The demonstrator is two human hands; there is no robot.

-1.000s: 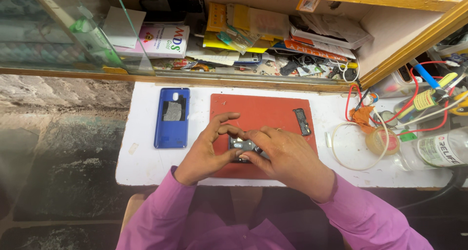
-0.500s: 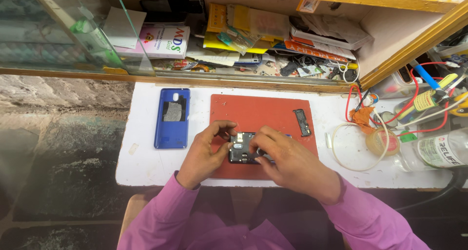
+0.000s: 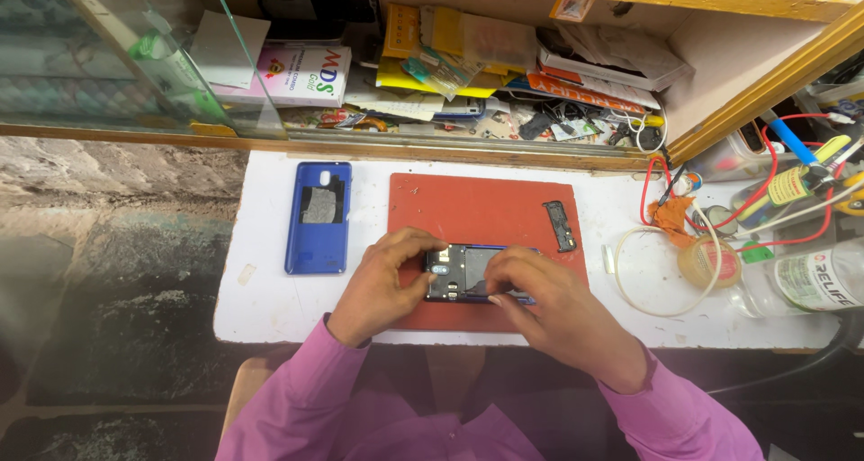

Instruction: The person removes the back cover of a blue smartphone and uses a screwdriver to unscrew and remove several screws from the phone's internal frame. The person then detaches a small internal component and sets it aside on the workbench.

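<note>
I count one blue plastic back cover (image 3: 318, 216) lying flat at the left of the white surface (image 3: 270, 299). Next comes one red rectangular mat (image 3: 468, 205). On it, my left hand (image 3: 382, 281) and right hand (image 3: 549, 304) each close a grip on one opened phone (image 3: 463, 270), dark and flat. One small black part (image 3: 560, 225) lies further right, then one coiled white cable (image 3: 657, 272).

Phone-repair stall: red work mat (image 3: 477, 211), opened phone (image 3: 463, 272), wires (image 3: 765, 164).
</note>
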